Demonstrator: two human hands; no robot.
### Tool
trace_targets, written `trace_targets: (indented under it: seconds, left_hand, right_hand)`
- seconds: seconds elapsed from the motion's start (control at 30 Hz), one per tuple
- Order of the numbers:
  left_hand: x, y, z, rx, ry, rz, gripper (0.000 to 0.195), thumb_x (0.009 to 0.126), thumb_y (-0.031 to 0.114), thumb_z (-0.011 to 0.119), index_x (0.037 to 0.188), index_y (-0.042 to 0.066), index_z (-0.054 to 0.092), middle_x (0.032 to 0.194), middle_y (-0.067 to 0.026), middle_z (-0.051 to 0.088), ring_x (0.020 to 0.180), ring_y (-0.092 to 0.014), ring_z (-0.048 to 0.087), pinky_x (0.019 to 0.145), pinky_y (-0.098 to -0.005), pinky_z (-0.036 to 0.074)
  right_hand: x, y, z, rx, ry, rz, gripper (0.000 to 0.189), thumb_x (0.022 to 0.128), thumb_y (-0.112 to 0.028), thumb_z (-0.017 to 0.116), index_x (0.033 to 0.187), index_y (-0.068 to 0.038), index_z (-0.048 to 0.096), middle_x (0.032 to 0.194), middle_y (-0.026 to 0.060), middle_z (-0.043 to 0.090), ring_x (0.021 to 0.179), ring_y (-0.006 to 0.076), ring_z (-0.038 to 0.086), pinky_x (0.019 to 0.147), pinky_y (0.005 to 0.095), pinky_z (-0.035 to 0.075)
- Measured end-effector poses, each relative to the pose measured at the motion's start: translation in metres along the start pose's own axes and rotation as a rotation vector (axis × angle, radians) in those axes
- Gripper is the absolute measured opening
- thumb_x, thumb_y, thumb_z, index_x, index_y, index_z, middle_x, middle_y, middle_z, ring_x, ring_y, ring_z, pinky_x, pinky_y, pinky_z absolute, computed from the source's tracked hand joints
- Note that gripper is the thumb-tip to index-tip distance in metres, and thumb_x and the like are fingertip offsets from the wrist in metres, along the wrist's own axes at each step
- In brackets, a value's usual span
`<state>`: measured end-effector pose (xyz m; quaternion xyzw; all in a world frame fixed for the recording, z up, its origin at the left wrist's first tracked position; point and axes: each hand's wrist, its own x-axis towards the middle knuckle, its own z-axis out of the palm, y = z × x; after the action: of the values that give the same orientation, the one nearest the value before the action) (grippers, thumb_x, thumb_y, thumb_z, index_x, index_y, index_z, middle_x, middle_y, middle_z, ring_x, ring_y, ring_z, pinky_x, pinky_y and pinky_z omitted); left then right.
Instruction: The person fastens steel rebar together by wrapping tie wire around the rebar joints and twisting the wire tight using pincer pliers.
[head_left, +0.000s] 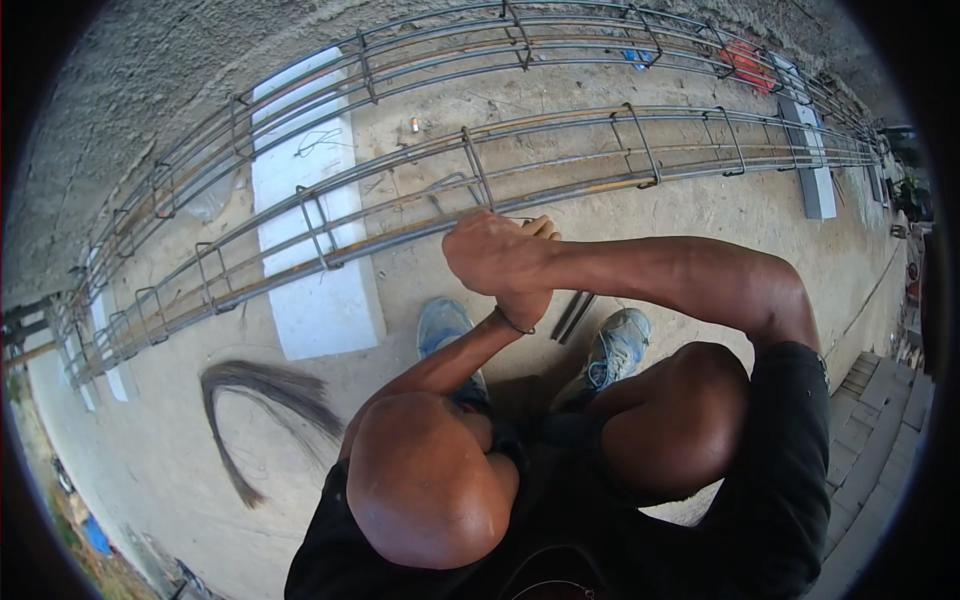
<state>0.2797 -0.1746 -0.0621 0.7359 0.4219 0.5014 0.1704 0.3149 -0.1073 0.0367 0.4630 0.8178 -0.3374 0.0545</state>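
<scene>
My right hand (486, 251) is curled at the near lower bars of a rebar cage (570, 193), its forearm reaching across from the right. Crossed beneath it is my left hand (523, 306), with a dark band at the wrist; some fingertips show beyond the right wrist. Most fingers are hidden, so any grip is unclear. Two dark parallel bars (574, 316), perhaps tool handles, stick out below the right forearm; what holds them cannot be seen. On the floor to the left lies a bent bundle of thin tie wire (262, 375).
A second rebar cage (442, 56) runs behind, along a rough wall (150, 67). White blocks (322, 307) and a grey block (817, 187) lie under the cages. My shoes (619, 345) stand on the concrete floor. Stacked grey blocks (874, 435) are at right.
</scene>
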Motion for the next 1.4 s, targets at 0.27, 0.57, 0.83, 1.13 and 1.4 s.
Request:
trace_targets:
  seconds: [0.27, 0.57, 0.83, 1.13, 1.4]
  left_hand:
    - [-0.006, -0.004, -0.001, -0.341, -0.113, -0.188, 0.008, 0.072, -0.002, 0.066, 0.079, 0.002, 0.065, 0.073, -0.0055, 0.065, 0.062, -0.021, 0.062, 0.056, -0.0318, 0.047]
    - [0.007, 0.002, 0.001, -0.414, -0.006, -0.204, 0.007, 0.069, -0.002, 0.071, 0.071, -0.001, 0.065, 0.069, -0.0157, 0.062, 0.06, -0.028, 0.062, 0.052, -0.0348, 0.045]
    - [0.031, 0.016, -0.007, -0.325, 0.037, -0.131, 0.013, 0.075, -0.002, 0.069, 0.087, -0.003, 0.067, 0.086, -0.0165, 0.066, 0.075, -0.027, 0.066, 0.066, -0.0321, 0.051]
    - [0.025, 0.016, -0.03, -0.358, -0.182, -0.145, 0.021, 0.078, -0.007, 0.061, 0.098, -0.005, 0.066, 0.1, -0.0182, 0.065, 0.088, -0.027, 0.065, 0.08, -0.0302, 0.05]
    - [0.067, -0.009, -0.066, -1.576, -0.311, -1.617, 0.039, 0.091, 0.021, 0.044, 0.118, -0.007, 0.048, 0.089, -0.0137, 0.061, 0.077, -0.021, 0.062, 0.076, -0.0338, 0.051]
  right_hand:
    - [-0.016, -0.048, 0.048, -0.65, 0.628, 0.692, 0.02, 0.068, -0.007, 0.054, 0.068, 0.011, 0.063, 0.095, 0.0391, 0.058, 0.088, 0.054, 0.058, 0.076, 0.0547, 0.051]
    - [-0.039, 0.018, -0.065, -0.18, -0.156, 0.015, 0.014, 0.059, -0.012, 0.059, 0.06, 0.001, 0.064, 0.056, 0.0211, 0.057, 0.063, 0.0352, 0.061, 0.062, 0.0432, 0.048]
    - [-0.016, 0.08, -0.059, 0.114, 0.254, 0.049, 0.016, 0.067, -0.014, 0.057, 0.062, 0.001, 0.061, 0.059, 0.0199, 0.058, 0.056, 0.0339, 0.056, 0.055, 0.0425, 0.042]
    - [-0.02, 0.101, -0.004, 0.39, -0.048, 0.241, 0.015, 0.067, -0.011, 0.06, 0.071, 0.003, 0.065, 0.062, 0.0144, 0.06, 0.057, 0.0238, 0.06, 0.054, 0.036, 0.046]
    - [-0.017, 0.108, 0.0, -0.004, 0.072, 0.042, 0.012, 0.067, -0.008, 0.057, 0.07, -0.001, 0.066, 0.069, 0.0188, 0.064, 0.071, 0.0347, 0.064, 0.06, 0.0405, 0.05]
